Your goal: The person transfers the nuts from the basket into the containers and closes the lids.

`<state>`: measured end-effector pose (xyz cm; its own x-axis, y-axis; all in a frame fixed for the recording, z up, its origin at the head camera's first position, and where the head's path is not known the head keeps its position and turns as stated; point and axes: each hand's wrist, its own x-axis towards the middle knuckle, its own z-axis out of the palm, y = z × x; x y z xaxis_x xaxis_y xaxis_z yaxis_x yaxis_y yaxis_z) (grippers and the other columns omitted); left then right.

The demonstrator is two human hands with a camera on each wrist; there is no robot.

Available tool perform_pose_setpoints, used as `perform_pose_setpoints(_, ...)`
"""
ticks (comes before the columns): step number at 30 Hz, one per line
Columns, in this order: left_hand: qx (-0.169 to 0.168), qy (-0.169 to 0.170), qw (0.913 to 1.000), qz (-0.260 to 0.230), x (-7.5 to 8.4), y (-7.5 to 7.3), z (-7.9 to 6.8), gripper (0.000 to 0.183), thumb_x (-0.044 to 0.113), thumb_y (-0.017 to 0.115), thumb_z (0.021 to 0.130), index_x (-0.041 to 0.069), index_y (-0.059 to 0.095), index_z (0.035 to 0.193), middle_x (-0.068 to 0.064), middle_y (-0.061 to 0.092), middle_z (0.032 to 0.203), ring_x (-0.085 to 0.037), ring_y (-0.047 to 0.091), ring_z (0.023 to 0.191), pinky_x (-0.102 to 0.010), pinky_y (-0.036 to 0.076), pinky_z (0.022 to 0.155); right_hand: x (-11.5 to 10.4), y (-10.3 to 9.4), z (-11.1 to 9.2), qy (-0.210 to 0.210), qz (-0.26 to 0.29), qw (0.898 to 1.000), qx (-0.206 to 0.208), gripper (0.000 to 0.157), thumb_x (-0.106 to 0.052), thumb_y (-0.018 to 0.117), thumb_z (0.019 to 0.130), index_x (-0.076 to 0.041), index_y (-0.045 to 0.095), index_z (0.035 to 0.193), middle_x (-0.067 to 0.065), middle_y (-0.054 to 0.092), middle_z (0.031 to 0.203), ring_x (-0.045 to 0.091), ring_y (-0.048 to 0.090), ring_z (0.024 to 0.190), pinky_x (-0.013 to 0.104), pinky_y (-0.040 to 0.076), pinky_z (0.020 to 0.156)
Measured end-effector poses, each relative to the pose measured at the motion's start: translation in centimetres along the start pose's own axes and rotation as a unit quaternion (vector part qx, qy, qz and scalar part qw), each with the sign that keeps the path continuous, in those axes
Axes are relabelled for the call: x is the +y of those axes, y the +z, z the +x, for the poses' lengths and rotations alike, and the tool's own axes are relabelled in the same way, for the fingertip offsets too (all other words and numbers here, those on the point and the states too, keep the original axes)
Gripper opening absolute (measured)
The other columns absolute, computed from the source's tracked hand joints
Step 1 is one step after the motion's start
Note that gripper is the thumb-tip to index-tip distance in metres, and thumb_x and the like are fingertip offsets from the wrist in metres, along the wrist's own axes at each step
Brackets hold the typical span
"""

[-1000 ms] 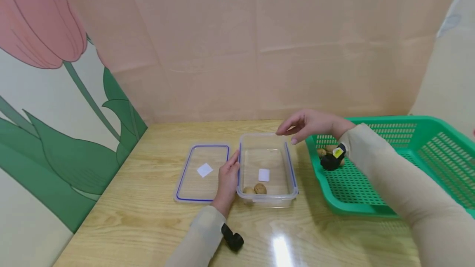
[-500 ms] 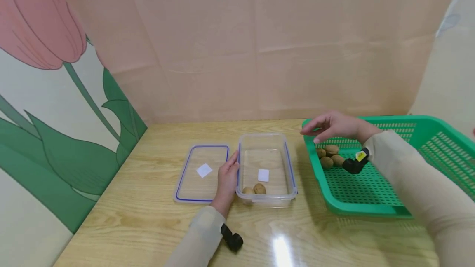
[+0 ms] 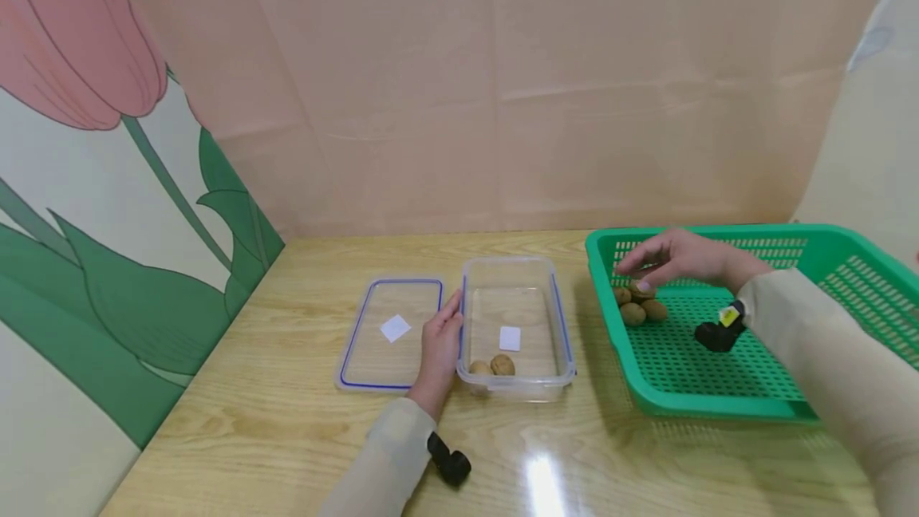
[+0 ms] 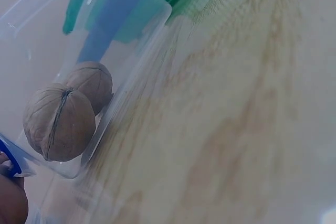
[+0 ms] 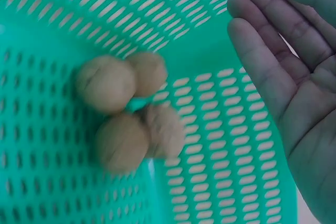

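My left hand (image 3: 441, 345) lies along the left wall of a clear plastic food container (image 3: 563, 341), its fingers extended against the side. Two walnuts (image 4: 60, 121) sit together at the container's near left corner, beside a white label on its floor. My right hand (image 3: 678, 255) is over the far left corner of a green plastic basket (image 3: 632, 373), holding nothing. Below it, several walnuts (image 3: 654, 310) are clustered on the basket floor. The right wrist view shows the right hand's fingers (image 5: 262, 59) loosely extended, apart from the walnuts (image 5: 123, 142).
A clear lid (image 3: 359, 373) with a blue seal and a white label lies flat on the wooden table (image 3: 273, 421), left of the container. Brown paper (image 3: 431, 102) covers the wall behind. A tulip mural (image 3: 93, 262) stands at the left.
My right hand has moved right from above the container's far edge, across the basket rim, and down over the walnuts. My left hand and the container have stayed in place.
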<state>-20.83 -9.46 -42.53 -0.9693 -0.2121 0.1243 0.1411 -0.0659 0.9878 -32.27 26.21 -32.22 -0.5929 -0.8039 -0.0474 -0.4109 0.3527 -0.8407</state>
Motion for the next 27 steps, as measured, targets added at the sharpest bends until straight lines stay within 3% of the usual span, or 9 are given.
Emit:
perform_pose_setpoints(8, 0.002, -0.005, 1.0, 0.001, 0.1, 0.0, 0.1, 0.04, 0.004, 0.042, 0.094, 0.003, 0.046, 0.133, -0.008, 0.042, 0.141, -0.022, 0.033, 0.134, -0.035, 0.026, 0.112, 1.7, 0.3, -1.1, 0.067, -0.014, 0.998, 0.015, 0.036, -0.008, 0.07, 0.079, 0.007, 0.062, 0.111, -0.004, 0.067, 0.108, 0.008, 0.062, 0.098, 0.021, 0.053, 0.08)
perform_pose_setpoints(15, 0.005, -0.004, 1.0, -0.002, 0.0, 0.0, 0.1, 0.039, 0.004, 0.043, 0.094, 0.001, 0.046, 0.133, -0.009, 0.043, 0.14, -0.023, 0.033, 0.134, -0.035, 0.025, 0.113, 3.2, 0.1, -1.4, 0.085, -0.021, 0.996, 0.005, 0.04, -0.009, 0.07, 0.079, 0.01, 0.059, 0.113, 0.008, 0.066, 0.112, 0.008, 0.062, 0.098, 0.023, 0.053, 0.079)
perform_pose_setpoints(27, 0.002, -0.016, 0.9999, -0.004, 0.1, 0.0, 0.1, 0.04, 0.004, 0.042, 0.095, 0.002, 0.046, 0.134, -0.008, 0.042, 0.142, -0.021, 0.033, 0.135, -0.034, 0.025, 0.113, 5.2, 0.1, -2.1, 0.147, -0.033, 0.988, 0.031, 0.044, -0.015, 0.074, 0.076, 0.003, 0.062, 0.114, 0.0, 0.065, 0.111, 0.004, 0.056, 0.098, 0.027, 0.049, 0.083)
